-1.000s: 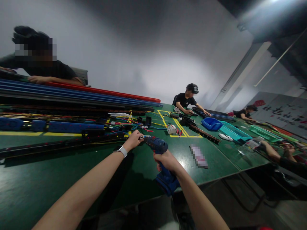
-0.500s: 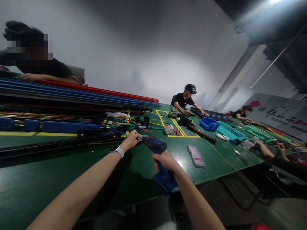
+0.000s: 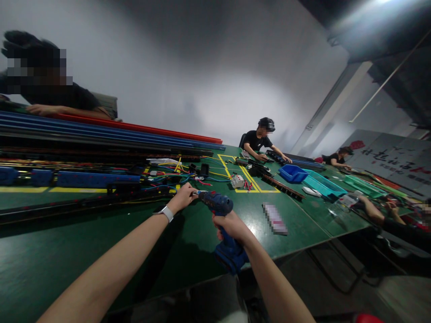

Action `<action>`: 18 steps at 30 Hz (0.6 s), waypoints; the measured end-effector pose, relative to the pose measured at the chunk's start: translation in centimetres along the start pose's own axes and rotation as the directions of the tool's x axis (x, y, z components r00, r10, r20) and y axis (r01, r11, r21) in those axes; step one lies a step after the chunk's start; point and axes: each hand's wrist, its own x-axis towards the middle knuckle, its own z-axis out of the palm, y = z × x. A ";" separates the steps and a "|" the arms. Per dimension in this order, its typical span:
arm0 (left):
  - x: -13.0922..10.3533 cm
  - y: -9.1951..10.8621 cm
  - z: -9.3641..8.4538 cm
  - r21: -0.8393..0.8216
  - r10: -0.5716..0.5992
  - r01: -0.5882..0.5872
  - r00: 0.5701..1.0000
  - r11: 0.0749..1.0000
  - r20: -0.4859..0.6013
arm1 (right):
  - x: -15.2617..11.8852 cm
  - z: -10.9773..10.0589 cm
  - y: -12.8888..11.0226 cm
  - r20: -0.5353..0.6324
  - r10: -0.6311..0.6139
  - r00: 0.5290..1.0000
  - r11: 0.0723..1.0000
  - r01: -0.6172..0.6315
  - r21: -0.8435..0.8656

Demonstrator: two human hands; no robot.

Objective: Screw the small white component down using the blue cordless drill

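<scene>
While the right hand [image 3: 230,225] is clenched round the grip of the blue cordless drill [image 3: 222,224], the left hand [image 3: 183,197] pinches its bit tip [image 3: 196,193] just ahead of the chuck. A trigger squeeze could spin the bit against those fingertips, or skid it into the loose wires [image 3: 168,177] just beyond them.

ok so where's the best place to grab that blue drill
By the handle of the blue drill, from the near side, below the motor body. The right hand is wrapped there, above the battery block; the left hand pinches the bit end at the nose.
</scene>
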 end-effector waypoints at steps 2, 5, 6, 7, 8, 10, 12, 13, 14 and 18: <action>0.0 0.1 -0.1 -0.007 -0.002 0.002 1.000 1.000 0.000 | 0.0 0.0 0.0 0.004 -0.002 1.000 1.000 0.002 -0.012; 0.0 0.1 -0.1 -0.017 -0.009 0.009 1.000 1.000 0.004 | 0.0 -0.1 -0.1 0.010 -0.013 1.000 1.000 0.013 -0.025; 0.0 0.1 -0.1 -0.015 -0.012 0.012 1.000 1.000 0.004 | 0.0 -0.1 -0.1 0.009 -0.010 1.000 1.000 0.011 -0.027; 0.0 0.0 -0.1 -0.011 -0.014 0.014 1.000 1.000 0.004 | 0.0 -0.2 -0.1 0.007 -0.005 1.000 1.000 0.005 -0.028; 0.0 -0.1 -0.1 -0.007 -0.013 0.013 1.000 1.000 0.004 | 0.0 -0.2 0.0 0.006 0.003 1.000 1.000 -0.003 -0.029; 0.0 -0.2 0.0 -0.003 -0.007 0.007 1.000 1.000 0.002 | 0.1 -0.3 0.0 0.008 0.014 1.000 0.999 -0.014 -0.031; 0.0 -0.4 0.1 -0.008 0.001 -0.001 1.000 1.000 -0.002 | 0.2 -0.4 0.1 0.012 0.011 1.000 0.999 -0.010 -0.031; 0.0 -0.4 0.1 -0.010 0.003 -0.003 1.000 1.000 -0.006 | 0.2 -0.4 0.1 0.012 0.008 1.000 1.000 -0.008 -0.028; 0.0 -0.4 0.2 -0.011 0.003 -0.003 1.000 1.000 -0.009 | 0.2 -0.4 0.2 0.012 0.007 1.000 1.000 -0.006 -0.025; 0.0 -0.4 0.1 -0.009 -0.001 0.001 1.000 1.000 -0.003 | 0.2 -0.4 0.2 0.010 0.011 1.000 1.000 -0.011 -0.010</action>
